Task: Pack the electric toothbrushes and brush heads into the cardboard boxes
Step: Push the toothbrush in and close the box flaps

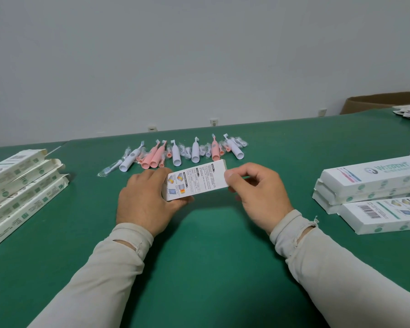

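Both hands are holding one white cardboard box (pixel 195 181) just above the middle of the green surface (pixel 206 256). The left hand (pixel 143 200) is gripping its near end, fingers wrapped around it; the right hand (pixel 256 188) is pinching its far end between thumb and curled fingers. The printed panel is facing up; whether anything is inside cannot be told.

A row of white and pink electric toothbrushes (pixel 175 153), with bagged brush heads (pixel 109 170) lying among them, is sitting toward the far edge, just beyond the held box. Open-ended boxes (pixel 17 185) are lying side by side at the left edge, flaps showing. Closed boxes (pixel 369 183) are stacking up near the right edge, one with a barcode facing up.

Bare green surface is lying open between the hands and the near edge, and on both sides of the forearms.

A pale wall (pixel 199 55) with sockets is standing behind the far edge; a brown carton (pixel 384 101) is showing past the far right corner.
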